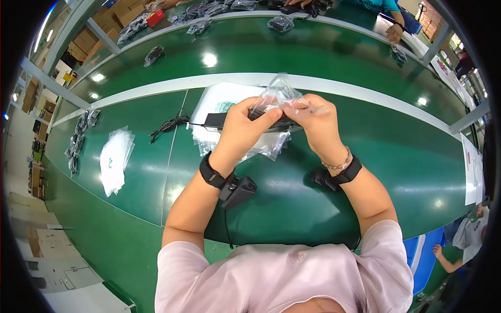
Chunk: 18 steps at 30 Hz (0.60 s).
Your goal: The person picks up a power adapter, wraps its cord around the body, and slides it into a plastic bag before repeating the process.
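Above the green workbench I hold a clear plastic bag [284, 87] with a dark bundle, apparently a coiled cable, inside. My left hand [244, 124] is closed on the bag's left side, its thumb lying over the dark bundle. At the right, the fingers of my right hand [317, 121] pinch the clear plastic near the bag's upper edge. Beside my left hand lies a black power adapter [213, 120], partly hidden by that hand, and its tied cord [170, 125] stretches out to the left. Under my hands is a stack of flat clear bags [209, 100].
Another stack of bags [116, 160] lies at the left, near a row of bagged cables [77, 141]. Past a white rail [376, 94], a belt [334, 57] carries a few bagged items [153, 56]. A co-worker's hand [395, 33] is at the far right.
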Each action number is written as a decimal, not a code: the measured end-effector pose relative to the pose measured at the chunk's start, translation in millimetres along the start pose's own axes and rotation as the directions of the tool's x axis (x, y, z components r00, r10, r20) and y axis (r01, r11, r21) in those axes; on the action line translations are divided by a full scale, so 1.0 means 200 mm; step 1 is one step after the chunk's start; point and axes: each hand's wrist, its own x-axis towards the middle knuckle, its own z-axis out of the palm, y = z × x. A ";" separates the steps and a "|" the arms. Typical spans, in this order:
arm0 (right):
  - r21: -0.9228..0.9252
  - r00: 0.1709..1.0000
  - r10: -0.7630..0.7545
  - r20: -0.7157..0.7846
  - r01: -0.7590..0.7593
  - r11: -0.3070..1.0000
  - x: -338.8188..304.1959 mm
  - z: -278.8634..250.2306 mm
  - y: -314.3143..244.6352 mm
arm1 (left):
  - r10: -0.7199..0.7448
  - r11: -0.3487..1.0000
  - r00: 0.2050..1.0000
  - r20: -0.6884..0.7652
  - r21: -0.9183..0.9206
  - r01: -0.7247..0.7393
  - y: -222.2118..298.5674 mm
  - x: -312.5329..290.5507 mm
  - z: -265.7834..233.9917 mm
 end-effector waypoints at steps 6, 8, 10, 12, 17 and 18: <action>0.183 0.985 0.170 0.031 -0.173 0.968 0.02 0.02 0.01 | -0.025 0.993 0.994 -0.107 -0.118 0.012 -0.04 -0.04 0.04; 0.394 0.934 0.346 0.093 -0.354 0.848 0.03 0.02 0.00 | 0.182 0.983 0.973 -0.142 0.050 -0.176 -0.06 -0.05 0.05; 0.381 0.885 0.447 0.130 -0.461 0.802 0.02 0.05 -0.06 | 0.566 0.781 0.817 -0.109 0.389 -0.489 -0.07 -0.05 0.04; 0.339 0.755 0.623 0.205 -0.652 0.678 0.01 0.07 -0.14 | 0.586 0.759 0.807 -0.074 0.397 -0.516 -0.07 -0.06 0.02; 0.329 0.916 0.360 0.177 -0.400 0.856 0.00 -0.02 -0.02 | 0.345 0.939 0.929 -0.133 0.033 -0.343 -0.02 -0.04 0.03; 0.254 0.945 0.288 0.153 -0.319 0.913 0.00 -0.02 -0.01 | 0.179 0.965 0.971 -0.156 -0.163 -0.204 0.00 -0.03 0.03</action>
